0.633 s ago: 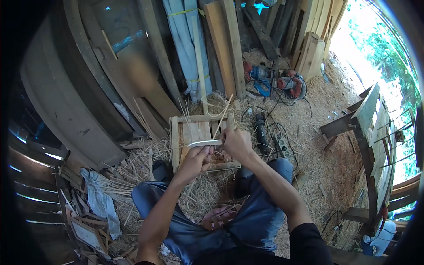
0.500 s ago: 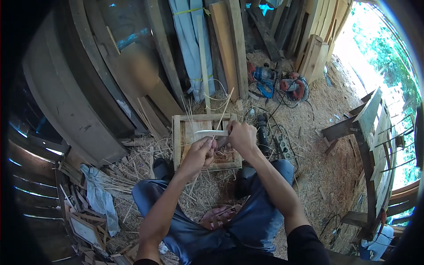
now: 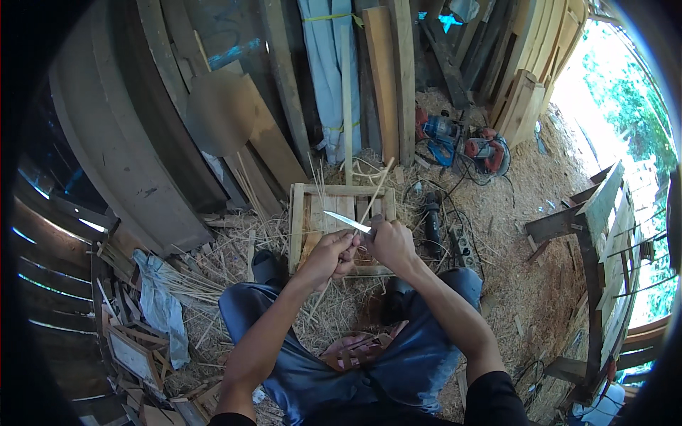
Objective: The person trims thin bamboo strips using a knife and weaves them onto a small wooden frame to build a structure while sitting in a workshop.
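A thin, pale wooden strip [image 3: 378, 186], perhaps split bamboo or cane, is pinched in my left hand [image 3: 327, 258]. It slants up to the right past my fingers, and its lower end runs down between my knees. My right hand [image 3: 392, 246] is closed round a knife, whose handle is hidden in the fist. The knife's bright blade [image 3: 347, 221] points up and left, its base close to the strip and to my left fingertips. Both hands are over the near part of a low slatted wooden frame [image 3: 298, 220], between my knees.
Thin strips [image 3: 190, 284] lie bundled at the left. Long boards [image 3: 121, 135] lean along the back and left. Power tools [image 3: 486, 153] with cords and a power strip [image 3: 463, 245] rest on the shaving-covered floor. A wooden bench [image 3: 597, 234] stands at right.
The knife blade has swung from nearly level to a slant, with its tip raised to the left. My right hand has turned with it. The whole view has shifted slightly.
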`<state>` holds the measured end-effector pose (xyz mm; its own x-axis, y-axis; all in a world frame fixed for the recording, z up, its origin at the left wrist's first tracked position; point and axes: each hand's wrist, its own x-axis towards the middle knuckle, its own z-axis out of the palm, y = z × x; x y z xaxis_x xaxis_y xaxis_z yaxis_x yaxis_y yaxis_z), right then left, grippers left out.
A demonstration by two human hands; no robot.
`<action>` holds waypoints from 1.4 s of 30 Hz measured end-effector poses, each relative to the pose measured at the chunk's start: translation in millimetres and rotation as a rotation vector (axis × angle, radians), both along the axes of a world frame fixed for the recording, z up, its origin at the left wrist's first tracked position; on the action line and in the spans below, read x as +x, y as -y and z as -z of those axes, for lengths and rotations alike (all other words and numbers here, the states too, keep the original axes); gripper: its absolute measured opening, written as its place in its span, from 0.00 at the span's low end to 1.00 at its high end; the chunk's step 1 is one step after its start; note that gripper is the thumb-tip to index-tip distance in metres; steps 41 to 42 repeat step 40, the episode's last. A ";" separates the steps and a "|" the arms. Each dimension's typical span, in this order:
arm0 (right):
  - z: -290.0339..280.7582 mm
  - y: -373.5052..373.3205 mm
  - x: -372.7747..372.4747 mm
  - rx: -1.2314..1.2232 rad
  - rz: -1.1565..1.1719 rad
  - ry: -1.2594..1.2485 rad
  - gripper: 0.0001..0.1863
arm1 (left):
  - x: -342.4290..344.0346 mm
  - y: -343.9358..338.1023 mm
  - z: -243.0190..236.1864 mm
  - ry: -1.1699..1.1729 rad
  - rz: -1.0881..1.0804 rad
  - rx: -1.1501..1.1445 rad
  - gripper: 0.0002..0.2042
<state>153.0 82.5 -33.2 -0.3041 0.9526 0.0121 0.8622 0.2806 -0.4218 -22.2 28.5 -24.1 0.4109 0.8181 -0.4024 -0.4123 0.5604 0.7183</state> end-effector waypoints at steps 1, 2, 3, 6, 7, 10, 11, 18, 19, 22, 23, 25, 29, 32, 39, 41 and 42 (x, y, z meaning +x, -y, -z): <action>-1.2 4.2 1.1 0.080 -0.050 -0.063 0.11 | 0.6 1.8 -0.9 0.000 0.000 -0.002 0.10; -2.2 -2.0 3.3 0.078 -0.049 -0.064 0.11 | 1.3 5.2 -2.3 0.018 0.015 -0.012 0.10; -4.8 -16.2 7.8 0.041 0.078 0.043 0.11 | 2.1 8.8 -2.5 0.036 0.031 -0.021 0.10; -11.2 -57.2 42.4 0.165 0.320 0.199 0.10 | 7.5 18.2 2.5 -0.006 0.121 -0.031 0.10; -10.0 -61.8 40.2 0.179 0.302 0.135 0.11 | 11.5 19.6 1.1 -0.055 0.081 0.015 0.11; 4.6 -39.3 26.2 -0.005 0.182 0.151 0.12 | 11.5 14.1 13.8 -0.280 0.014 0.204 0.11; 7.2 -25.2 14.6 -0.007 0.176 0.145 0.12 | 9.9 12.0 20.2 -0.286 0.009 0.202 0.11; 6.7 -25.6 1.5 0.082 -0.030 0.138 0.09 | 10.6 4.9 23.9 -0.652 -0.139 0.548 0.11; -0.3 -29.1 0.2 0.055 -0.001 0.141 0.09 | 9.5 4.7 13.6 -0.483 -0.101 0.370 0.11; -3.0 -43.1 1.1 -0.002 0.108 0.136 0.09 | 7.2 5.9 6.6 -0.399 -0.112 0.300 0.12; -2.3 -50.2 7.3 -0.029 0.199 0.136 0.10 | 8.3 9.1 6.2 -0.396 -0.108 0.306 0.12; -1.4 -72.9 34.4 0.034 0.269 0.175 0.11 | 9.1 19.6 7.5 -0.316 -0.029 0.201 0.12; 6.6 -71.4 36.8 0.167 0.363 0.126 0.14 | 5.8 15.9 1.4 -0.317 -0.006 0.245 0.12; 11.9 -56.6 25.4 -0.010 0.323 0.046 0.16 | 6.4 15.2 9.0 -0.404 0.001 0.295 0.12; 6.1 -11.6 -7.0 -0.001 -0.104 0.147 0.16 | 2.7 11.5 24.9 -0.654 -0.018 0.461 0.11; -15.2 -17.4 -10.7 -0.104 -0.070 0.263 0.19 | 0.2 14.5 24.2 -0.589 0.034 0.372 0.11; -15.2 -17.4 -10.7 -0.104 -0.070 0.263 0.19 | 0.2 14.5 24.2 -0.589 0.034 0.372 0.11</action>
